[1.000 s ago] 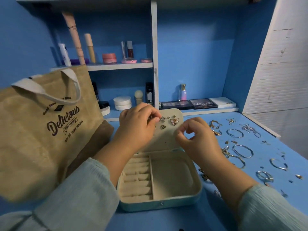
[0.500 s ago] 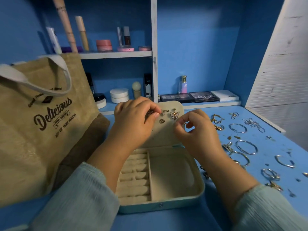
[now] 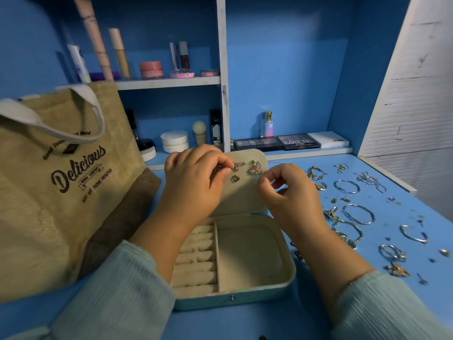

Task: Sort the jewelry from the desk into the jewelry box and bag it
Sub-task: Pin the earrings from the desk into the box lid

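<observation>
Both hands up at the raised lid of the open jewelry box (image 3: 257, 294). Left hand (image 3: 193, 182) pinches a small earring (image 3: 238, 165) against the lid; right hand (image 3: 291, 192) curled, thumb meeting fingertips, what it holds unclear. Butterfly earring (image 3: 255, 168) pinned between the hands. Loose hoops (image 3: 358, 213) on the bench (image 3: 392, 298) right of the right hand; jute bag (image 3: 56, 187) left of the left hand.

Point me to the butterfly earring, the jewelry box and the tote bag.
butterfly earring (image 3: 255, 168): head view, middle of its jewelled wings, pinned on the box lid.
jewelry box (image 3: 232, 299): head view, front wall by the snap.
tote bag (image 3: 36, 217): head view, bare burlap front below the print.
</observation>
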The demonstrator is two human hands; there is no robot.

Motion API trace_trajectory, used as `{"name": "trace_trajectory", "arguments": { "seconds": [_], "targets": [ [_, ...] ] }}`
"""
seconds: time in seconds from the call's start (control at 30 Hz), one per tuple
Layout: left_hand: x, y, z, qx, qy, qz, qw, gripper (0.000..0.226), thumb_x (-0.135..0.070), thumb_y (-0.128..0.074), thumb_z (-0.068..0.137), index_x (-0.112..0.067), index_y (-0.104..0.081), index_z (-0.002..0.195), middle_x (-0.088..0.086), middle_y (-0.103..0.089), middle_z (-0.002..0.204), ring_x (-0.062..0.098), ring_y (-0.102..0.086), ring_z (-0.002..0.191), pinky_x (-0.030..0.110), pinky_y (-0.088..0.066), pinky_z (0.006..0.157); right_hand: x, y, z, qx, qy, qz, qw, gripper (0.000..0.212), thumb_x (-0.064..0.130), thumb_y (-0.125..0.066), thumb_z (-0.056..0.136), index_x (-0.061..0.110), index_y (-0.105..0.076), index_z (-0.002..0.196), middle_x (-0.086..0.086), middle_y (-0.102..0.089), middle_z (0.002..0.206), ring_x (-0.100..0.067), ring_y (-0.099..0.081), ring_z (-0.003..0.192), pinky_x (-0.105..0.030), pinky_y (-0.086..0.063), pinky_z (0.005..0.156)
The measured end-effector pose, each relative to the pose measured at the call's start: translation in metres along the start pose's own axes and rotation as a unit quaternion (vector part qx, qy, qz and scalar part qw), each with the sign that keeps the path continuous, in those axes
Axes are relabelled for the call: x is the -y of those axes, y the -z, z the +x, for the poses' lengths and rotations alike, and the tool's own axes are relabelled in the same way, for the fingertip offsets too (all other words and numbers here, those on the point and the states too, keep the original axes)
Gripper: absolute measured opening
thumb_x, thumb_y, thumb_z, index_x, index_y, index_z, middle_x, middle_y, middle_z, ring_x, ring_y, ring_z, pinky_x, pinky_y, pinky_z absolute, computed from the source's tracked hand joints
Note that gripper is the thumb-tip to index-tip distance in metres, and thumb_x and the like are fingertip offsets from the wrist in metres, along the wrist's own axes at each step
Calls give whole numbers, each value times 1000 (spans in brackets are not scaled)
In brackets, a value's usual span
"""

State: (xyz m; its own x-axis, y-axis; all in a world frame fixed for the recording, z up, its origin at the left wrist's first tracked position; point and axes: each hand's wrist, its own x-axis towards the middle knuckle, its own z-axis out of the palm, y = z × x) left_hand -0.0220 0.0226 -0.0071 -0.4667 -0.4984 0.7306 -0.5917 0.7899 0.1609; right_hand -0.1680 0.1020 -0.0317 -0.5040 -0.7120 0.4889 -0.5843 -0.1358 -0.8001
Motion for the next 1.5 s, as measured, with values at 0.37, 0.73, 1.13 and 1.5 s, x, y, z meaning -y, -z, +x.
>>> {"name": "trace_trajectory", "arguments": {
  "seconds": [0.37,0.73,1.13,1.5],
  "targets": [
    [-2,0,-2,-8,-4,14,1000,21,-36,-43,85,-28,-62,87,-12,-61,98,15,-54,95,22,-17,83,-1,-2,0,21,26,2,999,18,13,-62,79,26,-56,67,11,-51,84,-2,-48,82,-24,-44,76],
    [-3,-1,-3,-14,-8,13,1000,22,-37,-42,85,-28,-62,88,-11,-60,99,14,-52,97,23,-17,85,-3,-3,1,16,26,-19,999,28,18,-62,83,35,-50,66,14,-49,80,9,-45,77,-3,-32,65],
    [-4,-1,-3,-20,-12,10,1000,22,-38,-43,86,-28,-63,88,-10,-60,98,14,-51,96,25,-19,85,-7,-7,-1,-32,71,-45,996,6,15,-67,82,19,-64,78,10,-53,81,-7,-45,80,-13,-33,67],
    [-5,-1,-4,-25,-13,6,1000,21,-36,-43,86,-28,-63,87,-10,-60,98,13,-51,97,26,-20,86,-9,-9,-1,-59,103,-41,992,13,12,-67,82,21,-69,90,11,-53,81,-14,-48,86,-21,-36,72]
  ]
}}
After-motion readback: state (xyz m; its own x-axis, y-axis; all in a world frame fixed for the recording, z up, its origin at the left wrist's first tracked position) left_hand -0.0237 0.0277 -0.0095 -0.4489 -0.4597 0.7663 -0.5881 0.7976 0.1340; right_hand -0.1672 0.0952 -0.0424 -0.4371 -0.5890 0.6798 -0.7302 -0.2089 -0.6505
